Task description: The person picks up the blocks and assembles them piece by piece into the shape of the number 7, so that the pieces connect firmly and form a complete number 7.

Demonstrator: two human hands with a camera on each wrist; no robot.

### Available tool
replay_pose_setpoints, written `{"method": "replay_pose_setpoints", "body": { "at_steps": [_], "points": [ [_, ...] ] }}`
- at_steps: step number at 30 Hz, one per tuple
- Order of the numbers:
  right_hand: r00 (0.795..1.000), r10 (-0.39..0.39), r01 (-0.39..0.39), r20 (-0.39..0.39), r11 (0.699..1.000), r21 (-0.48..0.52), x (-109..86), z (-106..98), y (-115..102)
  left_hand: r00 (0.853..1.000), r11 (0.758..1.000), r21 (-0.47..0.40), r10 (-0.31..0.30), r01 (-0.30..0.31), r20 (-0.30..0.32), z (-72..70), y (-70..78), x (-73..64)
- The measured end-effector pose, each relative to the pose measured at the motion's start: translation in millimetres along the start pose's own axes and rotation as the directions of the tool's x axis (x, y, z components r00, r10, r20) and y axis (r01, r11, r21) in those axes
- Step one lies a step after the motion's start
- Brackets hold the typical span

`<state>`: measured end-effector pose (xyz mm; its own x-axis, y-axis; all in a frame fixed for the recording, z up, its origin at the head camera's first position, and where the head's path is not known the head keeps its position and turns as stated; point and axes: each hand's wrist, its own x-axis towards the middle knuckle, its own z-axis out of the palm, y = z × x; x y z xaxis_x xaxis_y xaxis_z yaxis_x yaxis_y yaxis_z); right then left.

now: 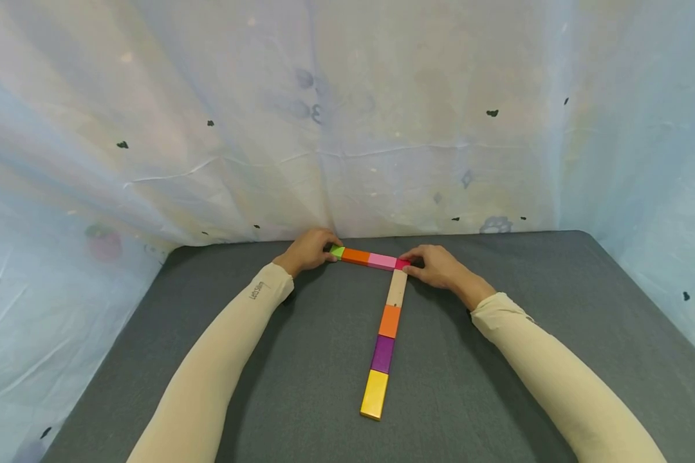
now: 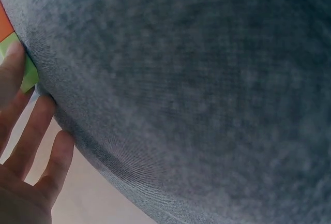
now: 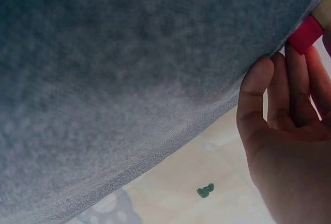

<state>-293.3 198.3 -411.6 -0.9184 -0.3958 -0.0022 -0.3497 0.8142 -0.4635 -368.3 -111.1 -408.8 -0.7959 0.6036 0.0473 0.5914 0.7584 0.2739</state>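
My left hand point(image 1: 311, 249) pinches the light green block point(image 1: 337, 252) at the left end of a short row, thumb on its near side in the left wrist view. My right hand point(image 1: 437, 266) grips the red block point(image 1: 402, 264) at the row's right end between thumb and fingers. Between these ends lie an orange block point(image 1: 356, 256) and a pink block point(image 1: 381, 261), end to end. From the red block a second line comes toward me: a plain wood block point(image 1: 397, 287), an orange-painted block point(image 1: 389, 321), a purple block point(image 1: 383, 354) and a yellow block point(image 1: 374, 394).
The blocks lie on a dark grey cloth surface point(image 1: 301, 373), the row close to its far edge. Pale printed curtains point(image 1: 382, 116) hang behind it and at both sides. Both forearms, in cream sleeves point(image 1: 220, 366), reach in either side of the near line.
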Motion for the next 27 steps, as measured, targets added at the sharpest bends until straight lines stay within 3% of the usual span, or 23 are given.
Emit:
{"method": "replay_pose_setpoints", "body": {
  "at_steps": [27],
  "points": [
    [1.000,-0.010,0.010,-0.026,1.000,0.011,-0.9,0.3,1.3,1.000,1.000,-0.021,0.014,-0.014,-0.001,2.5,-4.7,0.3]
  ]
}}
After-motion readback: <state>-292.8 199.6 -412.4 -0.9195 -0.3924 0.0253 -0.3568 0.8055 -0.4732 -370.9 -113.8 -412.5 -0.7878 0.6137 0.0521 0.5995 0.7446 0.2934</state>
